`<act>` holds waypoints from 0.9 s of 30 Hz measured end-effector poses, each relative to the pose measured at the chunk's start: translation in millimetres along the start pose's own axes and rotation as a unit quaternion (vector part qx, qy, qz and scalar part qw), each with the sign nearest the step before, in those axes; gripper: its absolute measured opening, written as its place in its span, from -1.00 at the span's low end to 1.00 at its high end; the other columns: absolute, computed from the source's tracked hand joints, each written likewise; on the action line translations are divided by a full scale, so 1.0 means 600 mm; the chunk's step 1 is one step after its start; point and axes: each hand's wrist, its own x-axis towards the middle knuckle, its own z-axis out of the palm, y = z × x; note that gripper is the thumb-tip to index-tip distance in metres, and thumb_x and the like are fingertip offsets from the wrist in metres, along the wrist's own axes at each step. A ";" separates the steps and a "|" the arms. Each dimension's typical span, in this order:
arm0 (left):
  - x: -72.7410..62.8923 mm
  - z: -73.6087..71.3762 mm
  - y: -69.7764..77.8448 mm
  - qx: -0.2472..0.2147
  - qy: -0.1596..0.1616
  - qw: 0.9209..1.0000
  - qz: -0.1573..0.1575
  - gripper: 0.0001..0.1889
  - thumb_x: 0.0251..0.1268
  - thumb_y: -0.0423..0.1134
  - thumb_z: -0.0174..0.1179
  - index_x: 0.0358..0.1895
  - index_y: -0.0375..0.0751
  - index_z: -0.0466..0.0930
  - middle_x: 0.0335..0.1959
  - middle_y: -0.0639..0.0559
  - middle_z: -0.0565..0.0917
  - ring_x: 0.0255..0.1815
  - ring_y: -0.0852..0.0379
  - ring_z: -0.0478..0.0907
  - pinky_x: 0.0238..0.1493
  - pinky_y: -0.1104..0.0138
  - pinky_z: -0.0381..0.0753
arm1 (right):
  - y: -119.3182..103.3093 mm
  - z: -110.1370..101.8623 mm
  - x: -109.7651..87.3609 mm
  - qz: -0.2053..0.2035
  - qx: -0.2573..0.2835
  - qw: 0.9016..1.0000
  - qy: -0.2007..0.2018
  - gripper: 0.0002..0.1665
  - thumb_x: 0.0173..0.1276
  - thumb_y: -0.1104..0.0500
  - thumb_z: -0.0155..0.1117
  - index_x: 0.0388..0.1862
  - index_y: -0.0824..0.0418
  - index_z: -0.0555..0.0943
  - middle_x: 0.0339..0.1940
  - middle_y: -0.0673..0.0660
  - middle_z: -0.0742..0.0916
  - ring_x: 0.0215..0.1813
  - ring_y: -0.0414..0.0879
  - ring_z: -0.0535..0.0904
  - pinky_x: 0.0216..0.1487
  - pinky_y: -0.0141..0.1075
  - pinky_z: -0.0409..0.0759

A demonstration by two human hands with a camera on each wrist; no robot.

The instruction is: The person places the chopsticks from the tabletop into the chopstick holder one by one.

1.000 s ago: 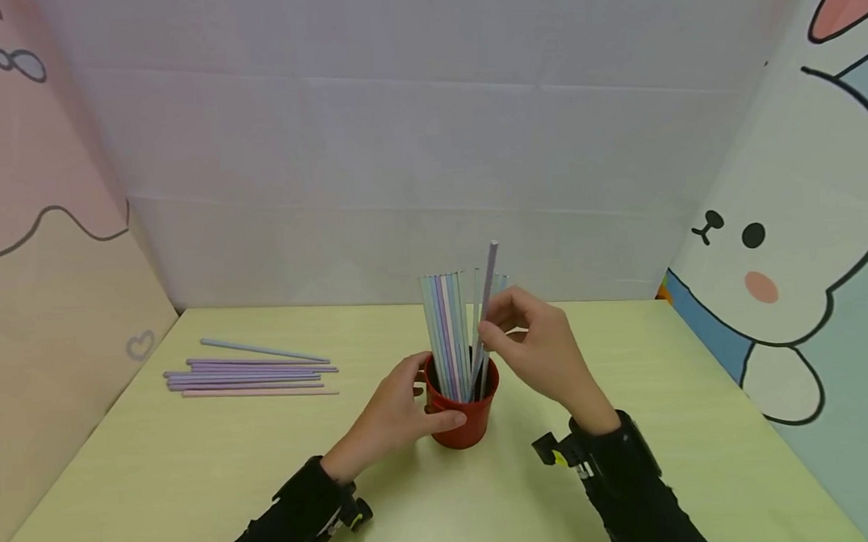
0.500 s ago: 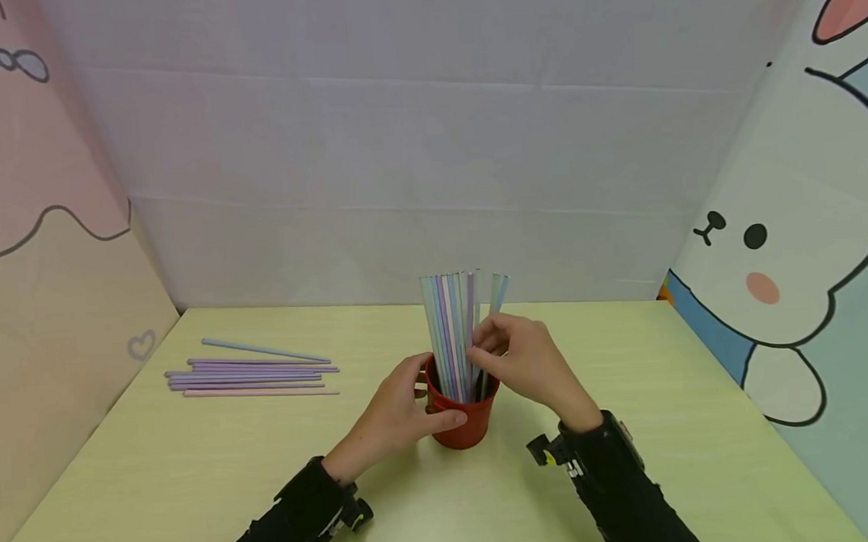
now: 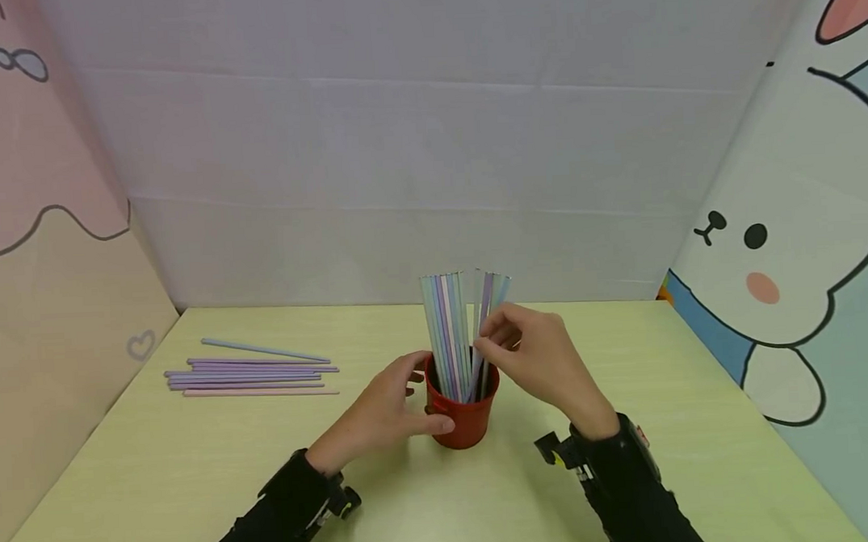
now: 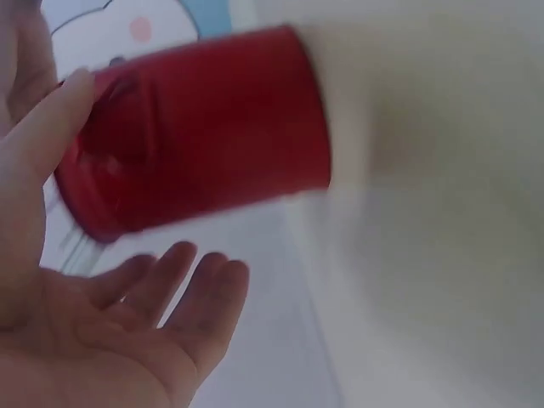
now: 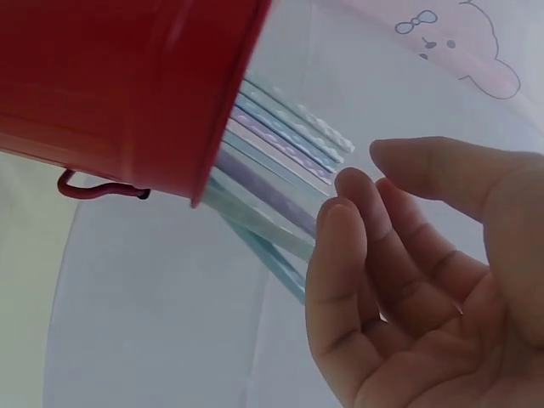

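A red bucket stands on the table, holding several pastel straws upright. At the bucket's left side is my left hand; in the left wrist view its thumb overlaps the red wall near the rim, and its fingers are spread away from the bucket. My right hand is at the straws above the right rim. In the right wrist view its thumb is apart from the fingers, with no straw between them. A purple straw leans among those beside it.
Several purple straws lie in a row on the left of the table, with a pink straw in front and a blue straw behind. Printed cloth walls surround the table.
My right hand lowered the purple straw into the bucket, let go of it and drew slightly right. My left hand loosened from the bucket and shifted a little left.
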 end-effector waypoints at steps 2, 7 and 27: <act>-0.004 -0.024 -0.003 0.039 0.000 0.999 0.005 -0.05 0.18 0.00 0.62 0.59 -0.13 0.33 0.48 -0.09 0.50 0.41 -0.19 0.50 0.40 -0.09 0.57 | -0.008 -0.005 -0.003 -0.012 -0.001 1.000 0.004 -0.91 0.43 0.22 0.48 -0.18 0.13 0.70 -0.33 -0.04 0.79 -0.30 -0.21 0.71 -0.18 -0.28 0.75; -0.024 -0.095 -0.013 0.165 0.036 0.985 0.028 -0.29 0.25 -0.05 0.57 0.44 -0.11 0.53 0.34 -0.07 0.62 0.33 -0.18 0.56 0.29 -0.09 0.62 | -0.029 -0.015 -0.012 -0.059 0.003 0.998 0.005 -0.88 0.40 0.25 0.50 -0.18 0.08 0.70 -0.29 -0.11 0.78 -0.26 -0.26 0.69 -0.19 -0.30 0.76; -0.147 -0.308 -0.186 0.438 0.079 0.891 0.087 -0.68 0.00 -0.46 0.58 -0.24 -0.02 0.72 -0.32 0.16 0.69 -0.31 0.07 0.60 -0.27 0.14 0.60 | -0.033 0.020 -0.097 -0.180 -0.020 0.981 -0.068 -0.66 0.27 0.28 0.61 -0.10 0.06 0.64 -0.21 -0.08 0.69 -0.21 -0.25 0.57 -0.18 -0.41 0.69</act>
